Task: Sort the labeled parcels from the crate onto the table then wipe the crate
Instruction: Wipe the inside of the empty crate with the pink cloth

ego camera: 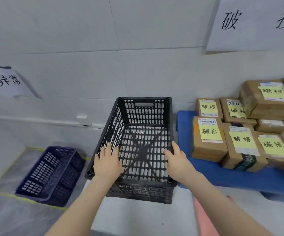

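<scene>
- The left hand [107, 160] lies on the left rim of the black crate [144, 116], fingers extended and slightly spread, reaching over the rim into the inside; whether it grips the wall cannot be told.
- The right hand [175, 159] sits at the crate's right wall, fingers together along the inner face and thumb raised on the rim, clasping that wall.
- The black crate is a perforated plastic box with a handle slot in its far wall; it stands on a white surface [137, 217], tipped a little toward the camera, and its slotted floor is bare.
- Just right of the crate, a blue table [223, 174] carries the brown cardboard parcels [209, 142], packed close together and partly stacked.
- Each parcel visible from above bears a yellow note [209, 132] with the handwritten characters 破损; printed shipping labels with barcodes show beneath some notes, too small to read.
- One front parcel is wrapped with a dark printed tape band [245, 161], its writing illegible.
- On the wall above the parcels hangs a large white sheet [257, 23] reading 破损.
- On the wall at far left a smaller white sheet [8, 81] reads 异常.
- Below it, on the plastic-covered floor, stands a dark blue crate [51, 176], well apart from the black one.
</scene>
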`<act>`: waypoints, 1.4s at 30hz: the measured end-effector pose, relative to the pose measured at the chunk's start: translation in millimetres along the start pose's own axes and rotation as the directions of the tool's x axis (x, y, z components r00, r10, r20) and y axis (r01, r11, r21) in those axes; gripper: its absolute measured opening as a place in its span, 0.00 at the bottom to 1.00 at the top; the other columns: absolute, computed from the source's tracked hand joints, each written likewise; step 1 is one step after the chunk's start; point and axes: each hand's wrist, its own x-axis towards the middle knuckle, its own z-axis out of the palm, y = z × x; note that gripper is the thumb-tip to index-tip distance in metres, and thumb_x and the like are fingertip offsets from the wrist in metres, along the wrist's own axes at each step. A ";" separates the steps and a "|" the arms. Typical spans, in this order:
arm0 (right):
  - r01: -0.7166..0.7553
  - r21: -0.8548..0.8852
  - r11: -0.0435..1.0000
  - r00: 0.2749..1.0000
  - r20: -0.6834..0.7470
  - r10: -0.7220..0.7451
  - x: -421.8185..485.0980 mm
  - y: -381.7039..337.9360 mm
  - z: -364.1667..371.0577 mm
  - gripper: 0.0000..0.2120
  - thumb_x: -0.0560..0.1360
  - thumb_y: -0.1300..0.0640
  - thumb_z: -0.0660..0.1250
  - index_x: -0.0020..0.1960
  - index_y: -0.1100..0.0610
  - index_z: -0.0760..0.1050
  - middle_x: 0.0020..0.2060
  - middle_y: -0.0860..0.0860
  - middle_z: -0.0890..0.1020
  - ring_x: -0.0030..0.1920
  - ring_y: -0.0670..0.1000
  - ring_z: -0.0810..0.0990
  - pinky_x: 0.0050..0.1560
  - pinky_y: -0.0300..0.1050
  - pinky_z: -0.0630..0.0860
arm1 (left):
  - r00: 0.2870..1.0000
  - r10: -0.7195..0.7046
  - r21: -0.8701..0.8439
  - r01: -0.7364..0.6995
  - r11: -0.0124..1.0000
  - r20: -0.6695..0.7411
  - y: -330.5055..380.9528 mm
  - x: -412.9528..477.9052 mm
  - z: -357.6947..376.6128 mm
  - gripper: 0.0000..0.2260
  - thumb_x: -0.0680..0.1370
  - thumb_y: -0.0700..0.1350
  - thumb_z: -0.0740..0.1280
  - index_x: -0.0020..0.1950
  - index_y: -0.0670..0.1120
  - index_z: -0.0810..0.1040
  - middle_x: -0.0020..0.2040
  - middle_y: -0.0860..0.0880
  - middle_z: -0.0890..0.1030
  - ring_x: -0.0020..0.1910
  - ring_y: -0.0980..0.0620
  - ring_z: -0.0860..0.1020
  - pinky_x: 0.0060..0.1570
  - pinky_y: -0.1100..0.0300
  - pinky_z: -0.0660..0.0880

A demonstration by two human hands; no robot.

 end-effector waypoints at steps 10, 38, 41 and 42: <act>-0.081 0.073 0.994 0.994 -0.064 0.085 -1.6 -3.8 18.7 0.36 0.75 0.68 0.60 0.78 0.53 0.49 0.76 0.51 0.37 0.54 0.54 0.76 0.40 0.40 0.73 | 0.997 -0.035 -0.033 0.038 0.999 0.064 -31.3 -1.7 14.2 0.27 0.78 0.53 0.58 0.77 0.53 0.56 0.80 0.49 0.43 0.77 0.41 0.45 0.68 0.43 0.63; -0.306 0.308 0.901 0.934 -0.087 0.347 -116.0 149.9 67.4 0.22 0.76 0.65 0.60 0.70 0.57 0.68 0.72 0.58 0.64 0.71 0.56 0.67 0.65 0.47 0.67 | 0.746 0.661 -0.308 -0.649 0.696 -0.077 240.9 -114.4 26.5 0.27 0.80 0.37 0.59 0.78 0.47 0.56 0.79 0.44 0.49 0.78 0.46 0.46 0.75 0.53 0.45; -0.417 0.226 0.880 0.908 0.065 0.413 -124.7 181.3 91.4 0.26 0.75 0.66 0.58 0.73 0.56 0.66 0.74 0.58 0.61 0.68 0.59 0.69 0.67 0.49 0.68 | 0.752 0.648 -0.326 -0.587 0.741 0.121 259.3 -124.5 72.3 0.28 0.78 0.36 0.59 0.77 0.47 0.56 0.78 0.45 0.53 0.77 0.48 0.53 0.74 0.56 0.52; -0.438 0.197 0.877 0.899 0.109 0.424 -125.9 189.2 98.6 0.26 0.76 0.65 0.57 0.74 0.55 0.64 0.75 0.58 0.59 0.68 0.60 0.69 0.67 0.49 0.67 | 0.758 0.627 -0.309 -0.561 0.768 0.182 260.3 -125.8 86.6 0.28 0.79 0.36 0.58 0.78 0.47 0.54 0.79 0.44 0.52 0.77 0.48 0.53 0.74 0.56 0.52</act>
